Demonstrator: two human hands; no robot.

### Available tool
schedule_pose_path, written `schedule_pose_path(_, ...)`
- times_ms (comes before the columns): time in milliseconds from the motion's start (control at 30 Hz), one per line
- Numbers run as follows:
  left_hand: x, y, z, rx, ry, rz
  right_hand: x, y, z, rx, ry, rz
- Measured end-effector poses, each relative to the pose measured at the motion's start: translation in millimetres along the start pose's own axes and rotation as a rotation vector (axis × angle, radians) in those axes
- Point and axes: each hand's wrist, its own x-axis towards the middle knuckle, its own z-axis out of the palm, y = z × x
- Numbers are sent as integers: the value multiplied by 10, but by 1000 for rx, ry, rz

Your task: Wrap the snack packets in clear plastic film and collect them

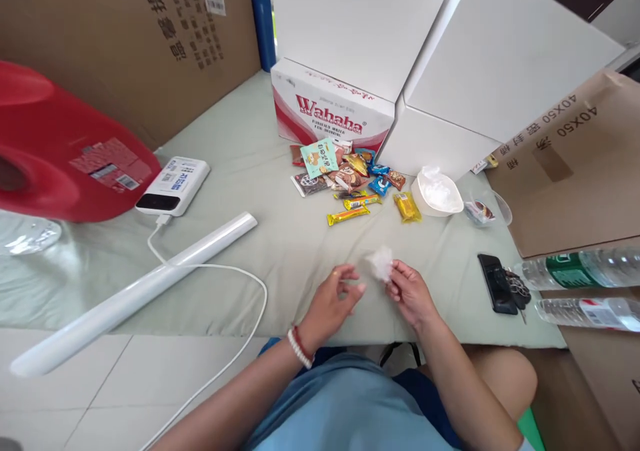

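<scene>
crumpled clear wrapper (pixel 381 263), maybe plastic, right hand (pixel 411 294) pinching

Pale green cloth-covered desk (pixel 260 171), daylight bright. Brown cardboard wall (pixel 125 37) at 10 o'clock, white boxes (pixel 450 51) at 1 o'clock, more cardboard (pixel 580 164) at 3. White tiled floor (pixel 100 384) at 7 o'clock.

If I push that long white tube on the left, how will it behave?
The long white tube looks round and smooth, so a sideways push would probably roll it. One end overhangs the table edge, so it may tip off. The white cable running beneath it might drag along.
</scene>
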Motion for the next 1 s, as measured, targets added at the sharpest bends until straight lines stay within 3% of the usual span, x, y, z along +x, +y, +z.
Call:
schedule_pose_path(67,268,28,105,-115,-114,-49,-156,96,-13,-28,39,9)
schedule_pose_path(267,894,45,226,-230,-225,1,-315,40,-251,-10,185,-78)
schedule_pose_path(367,931,11,246,-196,-202,35,-309,27,-286,-193,270,-235)
schedule_pose_path(533,832,-76,252,-135,-255,86,-117,137,-73,-425,201,-356)
schedule_pose_path(633,829,-82,197,-213,-210,66,-19,137,-39,-287,230,-327)
schedule_pose_path(800,902,-51,88,-458,-35,-30,-43,-25,-225,103,189,-163)
schedule_pose_path(1000,942,-70,29,-506,-33,-69,-110,-11,-357,369,136,-18)
